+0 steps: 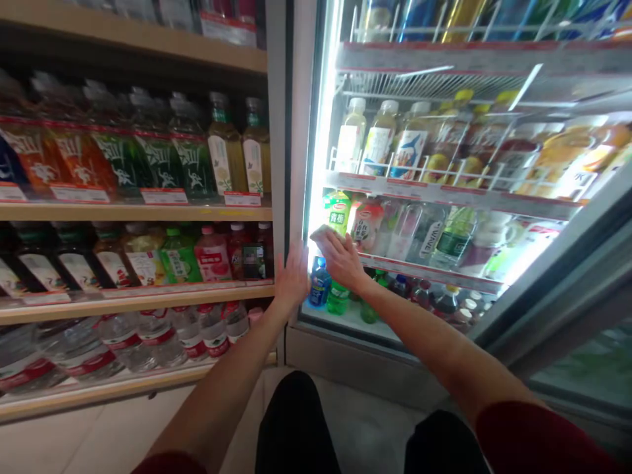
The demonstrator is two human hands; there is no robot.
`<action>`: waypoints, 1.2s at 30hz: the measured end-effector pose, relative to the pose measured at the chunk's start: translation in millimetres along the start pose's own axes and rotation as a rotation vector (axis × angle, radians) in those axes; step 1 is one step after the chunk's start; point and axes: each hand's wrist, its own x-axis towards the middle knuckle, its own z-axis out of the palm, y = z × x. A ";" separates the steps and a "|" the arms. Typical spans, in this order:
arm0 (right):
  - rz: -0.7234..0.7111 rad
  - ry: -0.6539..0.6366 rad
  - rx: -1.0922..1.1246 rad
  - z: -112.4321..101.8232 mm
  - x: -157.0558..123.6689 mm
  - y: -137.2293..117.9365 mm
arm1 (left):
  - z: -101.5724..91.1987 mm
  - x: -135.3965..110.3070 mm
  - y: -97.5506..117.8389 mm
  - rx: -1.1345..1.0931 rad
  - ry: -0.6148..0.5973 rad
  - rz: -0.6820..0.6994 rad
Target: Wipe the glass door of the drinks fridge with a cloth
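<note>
My left hand (292,278) lies with its fingers stretched out flat against the metal door frame (296,164) of the lit drinks fridge. Just inside the fridge's left edge is my right hand (342,258), its fingers pressed on a thin greyish cloth (322,232). The cloth is small in view and partly covered by the fingers. Behind that hand stand a green-labelled bottle (336,207) and a red-labelled bottle (368,220) on a wire shelf. Below it are a blue bottle (320,284) and a green bottle (338,299) on the fridge floor.
The fridge's glass door (582,289) stands open at the right. Shelf rails with price strips (444,191) cross the fridge in front of several rows of bottles. Wooden shelves (138,212) of drinks fill the left. My knees (296,421) are close below, above the tiled floor (118,428).
</note>
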 end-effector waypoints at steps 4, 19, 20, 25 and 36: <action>-0.049 -0.013 -0.004 -8.8 -2.4 3.7 | -7.4 7.1 7.5 0.019 -0.026 0.020; -0.086 -0.003 -0.031 -30.3 10.9 21.6 | -16.3 20.4 16.1 0.012 0.014 0.000; -0.057 0.012 -0.029 -30.4 20.7 21.3 | -17.9 21.1 14.6 0.023 0.016 -0.009; -0.010 0.022 -0.018 -27.5 52.2 17.3 | -24.6 27.5 6.5 0.040 0.065 -0.032; 0.038 0.021 -0.098 -53.7 13.9 46.7 | -33.1 35.2 29.3 -0.006 0.059 0.021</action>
